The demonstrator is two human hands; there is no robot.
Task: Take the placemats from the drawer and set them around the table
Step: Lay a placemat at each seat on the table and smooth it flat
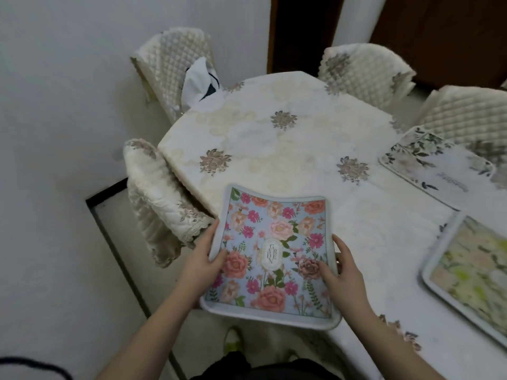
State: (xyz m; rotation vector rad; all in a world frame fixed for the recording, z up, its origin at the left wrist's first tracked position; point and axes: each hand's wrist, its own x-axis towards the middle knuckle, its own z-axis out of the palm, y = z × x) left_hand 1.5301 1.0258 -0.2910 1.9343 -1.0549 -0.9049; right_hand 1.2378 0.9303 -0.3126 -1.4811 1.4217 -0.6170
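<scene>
Two placemats [466, 275] cut off, fingers [338, 260] underneath

Both hands hold one placemat [274, 256] over the table's [274, 138] near-left edge; two placemats [436, 165] lie right.

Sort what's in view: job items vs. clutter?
Job:
blue floral mat, held by left hand and right hand
leaf-print mat, on the table
yellow-green mat, on the table

Lying about:
white cloth on far-left chair
other chairs
</scene>
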